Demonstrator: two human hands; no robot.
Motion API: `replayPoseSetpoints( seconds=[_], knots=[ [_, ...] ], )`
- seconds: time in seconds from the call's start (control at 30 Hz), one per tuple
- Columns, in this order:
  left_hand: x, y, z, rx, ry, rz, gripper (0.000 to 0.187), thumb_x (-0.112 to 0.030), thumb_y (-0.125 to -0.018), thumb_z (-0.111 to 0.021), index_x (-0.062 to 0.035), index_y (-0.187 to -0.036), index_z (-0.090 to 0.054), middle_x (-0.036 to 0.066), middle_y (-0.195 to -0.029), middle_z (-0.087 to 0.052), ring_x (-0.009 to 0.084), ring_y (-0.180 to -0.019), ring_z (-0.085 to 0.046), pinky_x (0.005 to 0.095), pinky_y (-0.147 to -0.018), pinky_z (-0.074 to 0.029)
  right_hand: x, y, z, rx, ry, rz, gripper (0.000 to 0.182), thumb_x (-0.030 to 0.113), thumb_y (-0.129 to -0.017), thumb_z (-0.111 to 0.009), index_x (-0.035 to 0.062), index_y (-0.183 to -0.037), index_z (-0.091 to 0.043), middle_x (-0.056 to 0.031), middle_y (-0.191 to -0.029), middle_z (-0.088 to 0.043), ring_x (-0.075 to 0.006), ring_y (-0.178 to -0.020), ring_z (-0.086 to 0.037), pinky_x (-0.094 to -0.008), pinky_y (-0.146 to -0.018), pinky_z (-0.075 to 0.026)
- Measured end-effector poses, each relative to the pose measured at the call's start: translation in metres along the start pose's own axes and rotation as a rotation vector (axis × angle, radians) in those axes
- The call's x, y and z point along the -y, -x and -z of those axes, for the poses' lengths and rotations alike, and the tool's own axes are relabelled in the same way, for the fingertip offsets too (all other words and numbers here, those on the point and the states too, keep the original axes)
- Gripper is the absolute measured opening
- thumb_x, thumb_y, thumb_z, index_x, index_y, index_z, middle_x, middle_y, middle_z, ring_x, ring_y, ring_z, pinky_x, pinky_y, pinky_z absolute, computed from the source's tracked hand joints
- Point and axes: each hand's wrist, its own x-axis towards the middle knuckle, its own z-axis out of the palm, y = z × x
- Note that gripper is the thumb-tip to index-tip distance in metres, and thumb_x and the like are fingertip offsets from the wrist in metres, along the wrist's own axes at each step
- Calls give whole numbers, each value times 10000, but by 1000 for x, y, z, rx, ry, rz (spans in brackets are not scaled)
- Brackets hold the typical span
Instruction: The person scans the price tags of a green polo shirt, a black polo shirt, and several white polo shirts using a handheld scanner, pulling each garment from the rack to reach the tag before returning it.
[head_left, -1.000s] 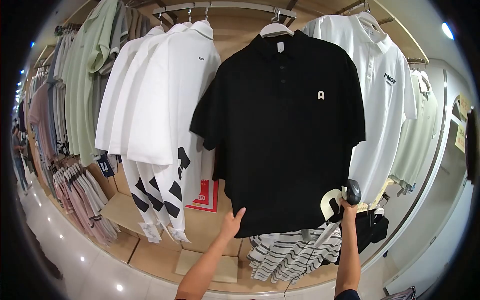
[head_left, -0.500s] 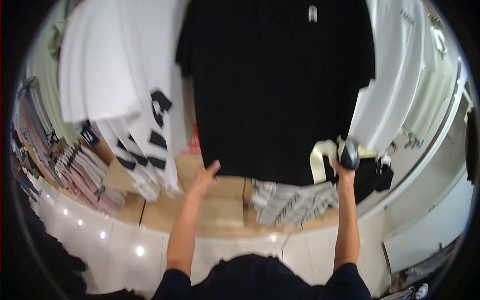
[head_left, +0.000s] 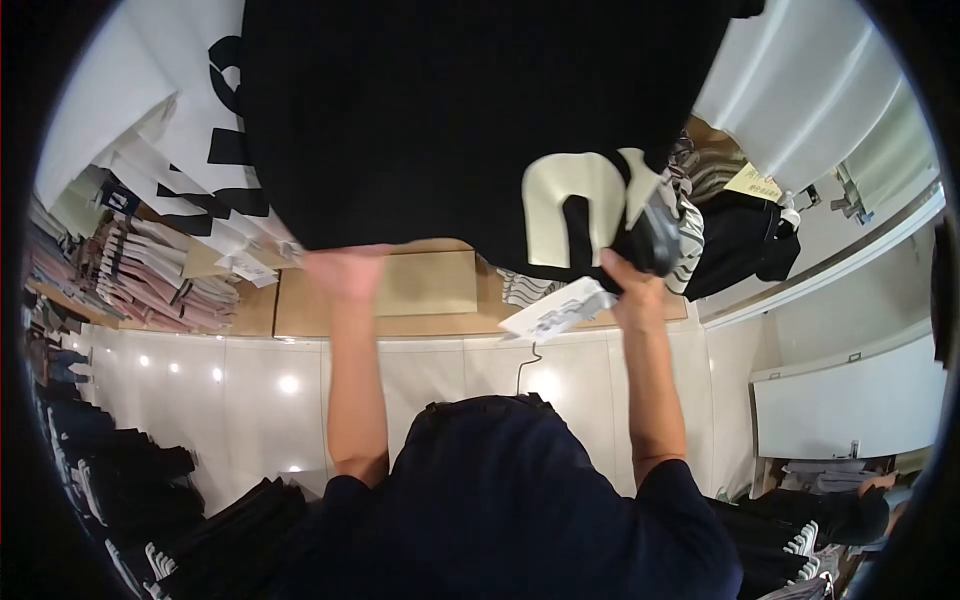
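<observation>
A black T-shirt (head_left: 430,120) with large cream lettering near its hem fills the upper middle of the view. My left hand (head_left: 345,272) is at its lower left hem; its fingers are hidden by the cloth and blurred. My right hand (head_left: 637,288) is closed round a dark, rounded hand-held device (head_left: 655,238), held against the lower right of the shirt beside the lettering. I cannot make out the device's kind. A white printed tag (head_left: 560,310) hangs just left of my right hand, below the hem.
White shirts with black lettering (head_left: 228,150) hang at the left, and white garments (head_left: 800,90) at the right. Pink and white clothes (head_left: 160,270) hang farther left. Behind is a wooden shelf (head_left: 420,285) with striped clothes (head_left: 525,288). Dark garments (head_left: 130,480) hang at the lower left.
The black shirt's lower part has come closer and higher in view, showing more of the cream lettering. Both hands have shifted up and left. The white tag now shows by my right hand.
</observation>
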Motion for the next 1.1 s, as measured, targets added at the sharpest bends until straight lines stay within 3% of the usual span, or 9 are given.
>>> replayPoseSetpoints(
  seconds=[0.1,0.2,0.23,0.33,0.5,0.63,0.73,0.83,1.1],
  knots=[
    [-6,38,-82,502,832,309,649,-470,-891,-675,-2,-1316,-526,127,-1272,-605,255,-1165,-587,412,-995,-463,-24,5,-27,92,-59,81,529,-87,-810,-682,31,-1309,-551,-65,-1183,-621,-175,-1020,-619,-320,-880,-506],
    [-11,66,-111,657,118,507,517,-283,-888,-734,13,-1270,-549,94,-1155,-644,163,-1059,-618,336,-872,-510,-32,5,-35,132,80,-75,447,-92,-834,-671,12,-1258,-575,-64,-1117,-643,-155,-971,-625,-289,-811,-505],
    [-13,65,-116,694,-41,528,396,-199,-908,-707,4,-1223,-579,76,-1089,-664,120,-1002,-624,288,-807,-517,-35,4,-42,91,44,32,275,-31,-825,-726,-4,-1084,-638,-3,-950,-631,-93,-812,-562,-256,-709,-463],
    [-15,67,-116,457,106,794,306,-169,-932,-666,-5,-1182,-598,59,-1028,-677,117,-914,-648,274,-744,-528,-44,4,-44,83,-77,33,225,6,-845,-735,-10,-1047,-637,-13,-886,-631,-101,-775,-574,-254,-703,-471],
    [-23,76,-110,-2,177,832,327,-25,-919,-548,31,-1240,-526,118,-1053,-658,208,-949,-668,347,-827,-552,-61,29,-7,107,1,-171,121,59,-899,-666,13,-972,-581,-70,-762,-598,-148,-654,-590,-274,-624,-461],
    [-17,79,-106,70,568,625,369,69,-848,-509,50,-1216,-512,173,-1108,-637,298,-1118,-612,473,-1013,-468,-91,80,26,103,93,-281,135,64,-887,-668,22,-973,-573,-53,-721,-577,-143,-558,-555,-270,-554,-446],
    [-19,80,-112,134,612,617,364,39,-868,-522,48,-1231,-509,206,-1184,-630,299,-1132,-620,449,-971,-510,-96,103,27,180,41,-321,202,39,-865,-696,0,-1023,-576,-41,-735,-573,-132,-580,-567,-273,-545,-459],
    [10,92,-104,226,249,684,402,0,-885,-536,56,-1280,-495,248,-1280,-592,311,-1155,-620,421,-923,-548,-88,99,30,195,44,-292,226,-4,-842,-732,-7,-1021,-594,-43,-800,-608,-115,-624,-577,-262,-561,-488],
    [-15,97,-147,216,558,735,415,-102,-913,-522,90,-1281,-515,191,-1151,-652,279,-1018,-672,422,-878,-560,-66,71,24,190,99,-132,373,-53,-808,-746,-13,-1148,-599,-45,-937,-609,-108,-736,-588,-241,-571,-485]
  ],
)
